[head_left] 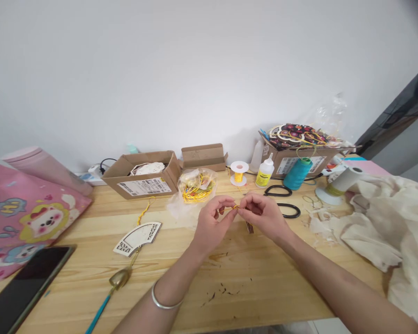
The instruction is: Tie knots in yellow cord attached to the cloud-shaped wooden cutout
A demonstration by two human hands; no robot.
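Observation:
My left hand and my right hand meet above the middle of the table, fingertips almost touching. Both pinch a thin yellow cord. Below my right hand shows a small dark striped piece, mostly covered. Black-handled scissors lie just behind that hand, their blades hidden. To the left rests a fan-shaped wooden pendant with a yellow cord loop, a gold bell-like cap and a teal tassel.
Behind my hands stand a spool of yellow cord, a glue bottle, a teal thread cone and a bag of yellow cords. Cardboard boxes line the wall. A phone lies left, cream cloth right.

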